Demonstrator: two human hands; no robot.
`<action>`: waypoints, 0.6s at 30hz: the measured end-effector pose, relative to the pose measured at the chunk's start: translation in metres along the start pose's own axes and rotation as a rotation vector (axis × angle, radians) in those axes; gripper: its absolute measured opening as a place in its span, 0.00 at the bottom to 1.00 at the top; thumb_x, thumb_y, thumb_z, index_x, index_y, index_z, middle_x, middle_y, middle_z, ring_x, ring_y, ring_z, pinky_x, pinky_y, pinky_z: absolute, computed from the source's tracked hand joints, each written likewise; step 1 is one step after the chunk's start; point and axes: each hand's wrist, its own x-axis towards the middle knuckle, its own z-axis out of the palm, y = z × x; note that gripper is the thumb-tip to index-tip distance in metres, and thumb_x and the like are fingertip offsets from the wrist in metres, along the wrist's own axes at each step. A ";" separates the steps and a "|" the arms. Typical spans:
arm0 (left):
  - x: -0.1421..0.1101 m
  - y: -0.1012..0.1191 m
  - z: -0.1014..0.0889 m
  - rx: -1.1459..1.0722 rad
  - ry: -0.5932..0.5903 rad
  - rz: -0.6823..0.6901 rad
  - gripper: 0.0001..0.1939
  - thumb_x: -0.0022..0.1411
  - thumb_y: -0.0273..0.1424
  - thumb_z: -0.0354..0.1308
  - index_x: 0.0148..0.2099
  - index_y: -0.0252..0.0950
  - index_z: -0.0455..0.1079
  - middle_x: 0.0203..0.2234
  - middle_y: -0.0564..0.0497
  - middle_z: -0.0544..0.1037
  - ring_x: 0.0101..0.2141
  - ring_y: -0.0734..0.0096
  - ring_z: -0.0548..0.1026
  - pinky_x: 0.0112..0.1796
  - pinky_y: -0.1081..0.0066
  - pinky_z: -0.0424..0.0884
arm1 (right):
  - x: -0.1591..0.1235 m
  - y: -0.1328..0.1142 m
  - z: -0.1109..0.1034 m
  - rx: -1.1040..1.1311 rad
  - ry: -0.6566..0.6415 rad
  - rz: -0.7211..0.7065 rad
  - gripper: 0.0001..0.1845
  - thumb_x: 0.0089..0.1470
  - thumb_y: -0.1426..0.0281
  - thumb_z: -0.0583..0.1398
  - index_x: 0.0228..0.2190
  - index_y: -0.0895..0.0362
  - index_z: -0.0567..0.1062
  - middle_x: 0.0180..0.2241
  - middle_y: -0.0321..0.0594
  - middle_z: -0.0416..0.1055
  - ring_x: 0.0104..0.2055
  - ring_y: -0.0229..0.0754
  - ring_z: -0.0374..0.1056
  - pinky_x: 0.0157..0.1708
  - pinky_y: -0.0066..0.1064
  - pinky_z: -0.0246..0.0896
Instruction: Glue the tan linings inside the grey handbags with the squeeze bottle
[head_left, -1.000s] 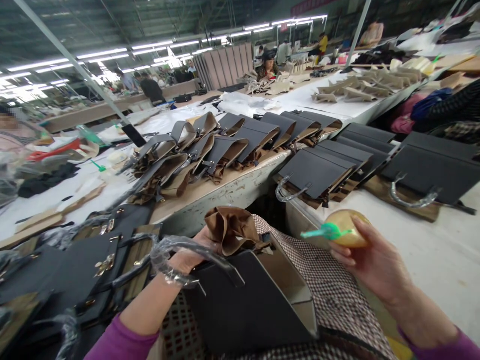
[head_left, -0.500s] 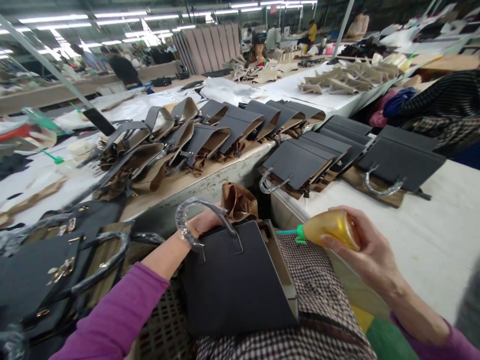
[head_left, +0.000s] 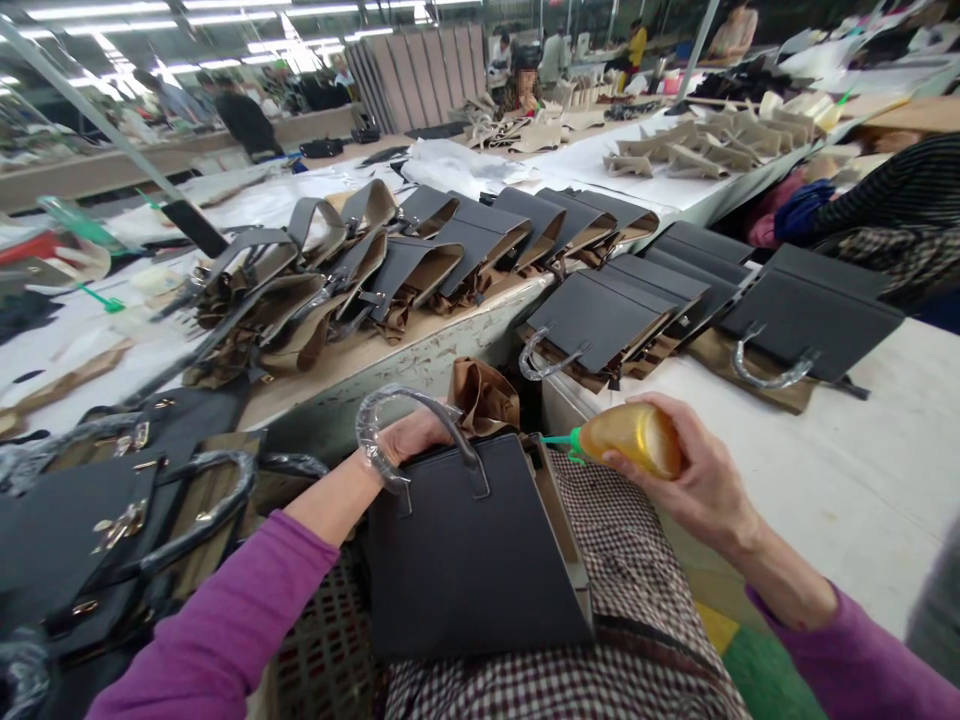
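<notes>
A black handbag (head_left: pixel 472 560) rests on my lap, its side gusset facing right. My left hand (head_left: pixel 420 432) reaches through the plastic-wrapped handle (head_left: pixel 382 415) and holds the bag at its top edge; the fingertips are hidden behind the front panel. Brown lining (head_left: pixel 484 398) bulges up just beyond that hand. In my right hand (head_left: pixel 705 480) is a squeeze bottle (head_left: pixel 630 440) of amber liquid, tipped sideways with fingers wrapped round its base. Its thin green nozzle (head_left: pixel 559 440) points left, with the tip at the bag's upper right corner.
Black bag bodies (head_left: pixel 480 240) with brown linings line the table ahead. More handbags (head_left: pixel 810 310) lie on the white table at right. Bags with metal clasps (head_left: pixel 124 525) are piled at left. A person in a striped sleeve (head_left: pixel 885 190) sits at far right.
My right hand has brought the squeeze bottle left, so its nozzle tip now meets the bag's upper corner. The left hand keeps its place on the bag.
</notes>
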 end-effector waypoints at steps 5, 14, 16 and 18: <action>-0.001 -0.001 0.002 -0.046 -0.014 0.000 0.21 0.52 0.28 0.64 0.50 0.33 0.75 0.42 0.49 0.85 0.43 0.55 0.80 0.46 0.65 0.75 | 0.001 0.000 -0.003 -0.003 -0.047 0.000 0.26 0.61 0.50 0.66 0.53 0.50 0.68 0.46 0.47 0.76 0.43 0.55 0.75 0.44 0.46 0.75; 0.000 0.010 0.009 0.000 -0.042 0.035 0.08 0.49 0.27 0.62 0.35 0.33 0.75 0.29 0.55 0.82 0.34 0.65 0.77 0.43 0.71 0.74 | -0.001 -0.002 -0.008 -0.064 -0.113 0.005 0.27 0.63 0.46 0.63 0.52 0.52 0.69 0.44 0.46 0.76 0.39 0.51 0.75 0.40 0.41 0.75; 0.001 0.011 0.010 0.020 -0.035 0.048 0.04 0.48 0.27 0.62 0.30 0.34 0.72 0.24 0.57 0.79 0.30 0.68 0.74 0.37 0.73 0.73 | 0.000 -0.002 -0.005 -0.065 -0.078 -0.023 0.27 0.63 0.47 0.63 0.52 0.52 0.68 0.44 0.46 0.75 0.41 0.52 0.75 0.42 0.41 0.75; 0.002 0.012 0.010 0.046 -0.029 0.054 0.03 0.48 0.28 0.61 0.27 0.34 0.70 0.22 0.57 0.77 0.28 0.69 0.73 0.34 0.73 0.72 | 0.001 0.000 -0.003 -0.075 -0.050 -0.050 0.27 0.63 0.47 0.63 0.52 0.52 0.68 0.45 0.47 0.75 0.42 0.52 0.75 0.42 0.41 0.75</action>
